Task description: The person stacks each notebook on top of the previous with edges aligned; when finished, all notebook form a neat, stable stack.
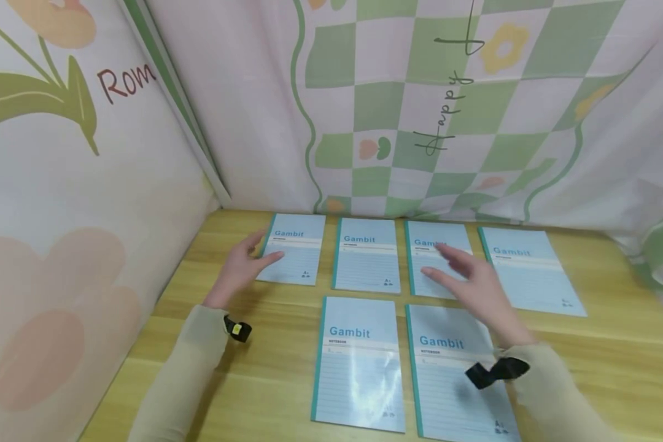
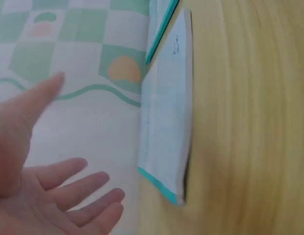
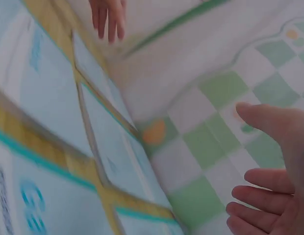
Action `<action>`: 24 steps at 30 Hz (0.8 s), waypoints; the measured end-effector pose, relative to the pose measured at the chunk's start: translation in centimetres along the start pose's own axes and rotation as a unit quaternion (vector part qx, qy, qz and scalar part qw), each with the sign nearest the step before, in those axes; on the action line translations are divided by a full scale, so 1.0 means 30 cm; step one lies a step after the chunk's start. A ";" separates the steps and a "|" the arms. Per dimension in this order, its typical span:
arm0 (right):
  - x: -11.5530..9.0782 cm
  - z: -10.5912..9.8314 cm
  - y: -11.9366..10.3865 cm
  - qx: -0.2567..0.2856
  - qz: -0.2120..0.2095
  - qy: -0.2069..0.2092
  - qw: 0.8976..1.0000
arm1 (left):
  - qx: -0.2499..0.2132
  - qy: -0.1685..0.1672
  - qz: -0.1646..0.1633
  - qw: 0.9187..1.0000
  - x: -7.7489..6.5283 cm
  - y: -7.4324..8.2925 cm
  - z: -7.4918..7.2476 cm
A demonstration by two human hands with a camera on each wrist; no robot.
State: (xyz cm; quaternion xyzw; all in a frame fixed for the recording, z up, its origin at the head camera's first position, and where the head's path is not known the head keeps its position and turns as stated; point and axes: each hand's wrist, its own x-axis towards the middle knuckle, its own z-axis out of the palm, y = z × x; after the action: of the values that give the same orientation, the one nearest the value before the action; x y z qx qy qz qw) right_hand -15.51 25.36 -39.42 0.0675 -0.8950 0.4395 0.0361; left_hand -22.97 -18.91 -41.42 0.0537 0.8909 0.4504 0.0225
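Note:
Several light-blue "Gambit" notebooks with teal spines lie flat on the wooden table. My left hand (image 1: 240, 268) is at the back-left notebook (image 1: 295, 261); in the left wrist view it appears raised beside that notebook (image 2: 166, 112), fingers spread and holding nothing. My right hand (image 1: 477, 287) hovers over the third notebook of the back row (image 1: 433, 236), thumb and fingers apart with nothing between them. Its wrist and black strap hide part of the front-right notebook (image 1: 453, 393). In the right wrist view the right-hand fingers (image 3: 262, 203) look loosely extended.
Two more back-row notebooks, the second (image 1: 366, 264) and the far-right one (image 1: 530, 282), lie with small gaps between neighbours. A front-left notebook (image 1: 359, 374) reflects light. A checkered curtain (image 1: 392, 110) borders the table's back, and a printed white panel (image 1: 61, 245) its left side.

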 end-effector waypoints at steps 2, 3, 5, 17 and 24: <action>0.018 0.062 -0.021 0.037 0.008 -0.027 0.999 | -0.010 -0.001 -0.027 1.000 0.002 -0.019 -0.004; 0.025 0.091 -0.032 0.054 0.013 -0.043 0.998 | -0.014 -0.002 -0.041 0.999 0.003 -0.031 -0.006; 0.039 0.153 -0.048 0.081 0.014 -0.068 0.994 | -0.020 -0.003 -0.063 0.998 0.006 -0.051 -0.010; 0.127 0.435 -0.162 0.129 0.055 -0.143 0.980 | -0.054 -0.025 -0.109 0.992 0.001 -0.107 -0.011; 0.181 0.535 -0.218 0.156 0.082 -0.162 0.971 | -0.061 -0.022 -0.112 0.992 0.009 -0.114 -0.005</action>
State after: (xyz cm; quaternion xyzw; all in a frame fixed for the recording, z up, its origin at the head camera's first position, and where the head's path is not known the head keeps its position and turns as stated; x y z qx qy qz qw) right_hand -19.95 8.22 -43.43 0.0686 -0.8118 0.5584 -0.1565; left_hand -23.50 -21.01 -44.10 -0.0383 0.8616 0.4970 0.0959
